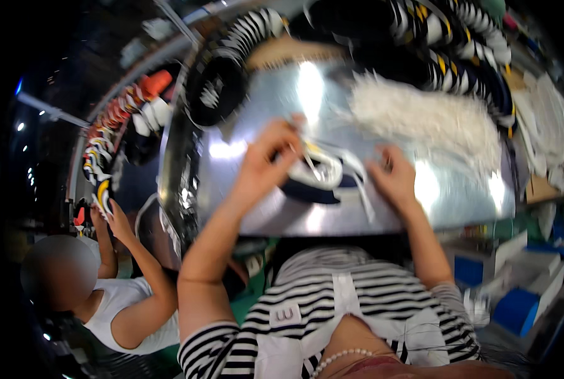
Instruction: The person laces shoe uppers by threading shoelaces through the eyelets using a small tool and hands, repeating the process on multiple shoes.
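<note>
A dark blue and white shoe (316, 180) lies on the shiny metal table (275, 101) right in front of me. My left hand (266, 161) pinches a white lace at the shoe's upper left side. My right hand (395, 177) rests at the shoe's right end, fingers curled on another white lace that trails down toward the table's near edge. A heap of loose white laces (427, 117) lies just beyond my right hand.
Rows of dark shoes with white and yellow stripes (446, 38) line the table's far edge, and one black shoe (215, 91) sits at the far left. A person in a white top (121, 303) works at a conveyor of shoes (114, 132) on my left. Blue and white boxes (515, 297) stand at the lower right.
</note>
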The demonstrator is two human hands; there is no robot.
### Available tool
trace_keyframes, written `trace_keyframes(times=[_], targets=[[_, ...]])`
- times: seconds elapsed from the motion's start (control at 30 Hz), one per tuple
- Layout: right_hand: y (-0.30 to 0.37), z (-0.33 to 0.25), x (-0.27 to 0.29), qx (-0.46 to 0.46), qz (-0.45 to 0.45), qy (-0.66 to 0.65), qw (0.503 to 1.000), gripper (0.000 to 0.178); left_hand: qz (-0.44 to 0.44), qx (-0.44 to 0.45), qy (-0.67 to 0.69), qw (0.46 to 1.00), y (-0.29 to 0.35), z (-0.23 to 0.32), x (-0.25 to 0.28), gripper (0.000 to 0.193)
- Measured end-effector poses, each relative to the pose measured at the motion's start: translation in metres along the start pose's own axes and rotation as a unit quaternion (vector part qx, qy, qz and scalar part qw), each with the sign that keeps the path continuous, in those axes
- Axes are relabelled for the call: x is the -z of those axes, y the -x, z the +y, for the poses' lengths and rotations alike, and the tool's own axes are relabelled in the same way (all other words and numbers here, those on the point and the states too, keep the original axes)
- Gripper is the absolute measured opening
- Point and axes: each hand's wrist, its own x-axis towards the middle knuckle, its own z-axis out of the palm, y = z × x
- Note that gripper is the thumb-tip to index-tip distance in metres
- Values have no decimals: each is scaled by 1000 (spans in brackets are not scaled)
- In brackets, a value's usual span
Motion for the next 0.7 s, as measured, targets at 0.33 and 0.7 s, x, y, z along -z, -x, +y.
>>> trace_keyframes(times=[0.33, 0.7], targets=[[5, -48, -12, -5, -124, -388, 913, 21, 44, -15, -121, 992, -8, -8, -43, 11], [11, -57, -45, -136, -209, -531, 810, 17, 52, -27, -116, 992, 8, -39, -40, 9]])
